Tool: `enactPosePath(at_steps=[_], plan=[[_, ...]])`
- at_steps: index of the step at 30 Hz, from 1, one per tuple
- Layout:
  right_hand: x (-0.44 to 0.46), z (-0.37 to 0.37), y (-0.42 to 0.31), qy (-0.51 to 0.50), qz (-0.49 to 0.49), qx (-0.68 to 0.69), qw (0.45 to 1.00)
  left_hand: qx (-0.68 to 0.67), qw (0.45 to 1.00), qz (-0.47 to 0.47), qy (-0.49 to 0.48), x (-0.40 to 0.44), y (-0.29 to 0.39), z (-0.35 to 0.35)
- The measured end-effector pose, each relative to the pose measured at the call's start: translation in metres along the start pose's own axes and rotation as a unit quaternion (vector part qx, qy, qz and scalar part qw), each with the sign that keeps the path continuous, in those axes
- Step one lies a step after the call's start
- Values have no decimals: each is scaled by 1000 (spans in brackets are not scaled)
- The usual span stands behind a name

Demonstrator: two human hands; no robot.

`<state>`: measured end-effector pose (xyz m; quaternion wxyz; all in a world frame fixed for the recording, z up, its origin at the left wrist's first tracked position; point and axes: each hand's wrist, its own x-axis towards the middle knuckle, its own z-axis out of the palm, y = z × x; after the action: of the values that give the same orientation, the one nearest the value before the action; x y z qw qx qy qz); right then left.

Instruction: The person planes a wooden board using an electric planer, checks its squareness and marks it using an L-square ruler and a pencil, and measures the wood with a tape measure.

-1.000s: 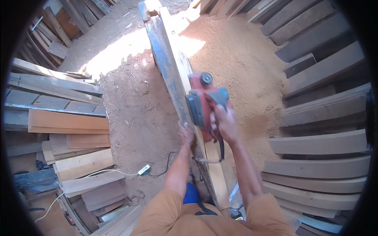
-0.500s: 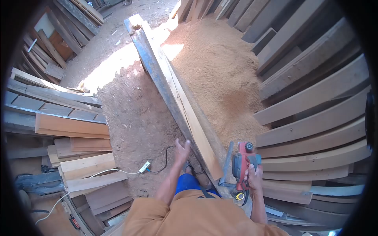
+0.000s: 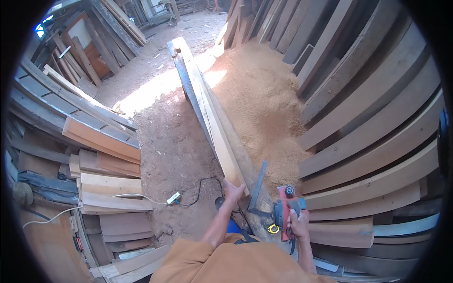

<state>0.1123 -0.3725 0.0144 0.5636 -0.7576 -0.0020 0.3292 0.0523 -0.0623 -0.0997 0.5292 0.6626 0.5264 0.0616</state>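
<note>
A long pale wooden beam lies lengthwise along a worn bench. My left hand grips the beam's near end, with the fingers round its edge. Off to the right of the bench's near end, my right hand is closed on the handle of a red electric planer. Between the beam and the planer lies a metal square, and a yellow tape measure sits just left of the planer.
Boards stand in a row along the right, and more are stacked at the left. Sawdust is heaped right of the bench. A white power strip with cords lies on the floor at the left.
The planer has gone from the beam's top to the right of the bench, in my right hand. My left hand has taken hold of the beam's near end, and the beam has shifted on the bench.
</note>
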Motion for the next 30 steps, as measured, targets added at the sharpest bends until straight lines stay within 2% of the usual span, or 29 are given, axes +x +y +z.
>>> enactPosePath(at_steps=[1,2,4,8,11,14,15,18,22,25,28,30], plan=[[-3,-1,3,-11,2,-1,1000,-32,999,10,-13,3,-11,-8],[-2,0,3,-14,0,-10,1000,-147,987,24,-54,5,-22,-13],[-2,5,-3,-24,-3,-30,999,-370,918,54,-128,-7,-25,-31],[11,19,-6,-45,-12,-65,997,-514,816,64,-256,-46,14,-76],[20,28,1,-60,-21,-64,996,-558,773,120,-276,-77,68,-109],[24,35,5,-74,-41,-58,995,-648,693,117,-292,-87,104,-139],[23,38,3,-76,-47,-63,994,-659,683,142,-281,-89,118,-150],[16,47,-18,-73,-69,-79,992,-720,528,221,-391,-96,153,-172],[16,54,-13,-71,-86,-95,989,-693,491,288,-443,-102,218,-191],[12,55,-11,-72,-94,-118,986,-749,383,222,-493,-94,239,-197],[17,57,2,-59,-87,-123,987,-756,371,227,-490,-87,253,-202],[19,55,11,-64,-115,-158,979,-759,390,224,-471,-84,257,-199]])
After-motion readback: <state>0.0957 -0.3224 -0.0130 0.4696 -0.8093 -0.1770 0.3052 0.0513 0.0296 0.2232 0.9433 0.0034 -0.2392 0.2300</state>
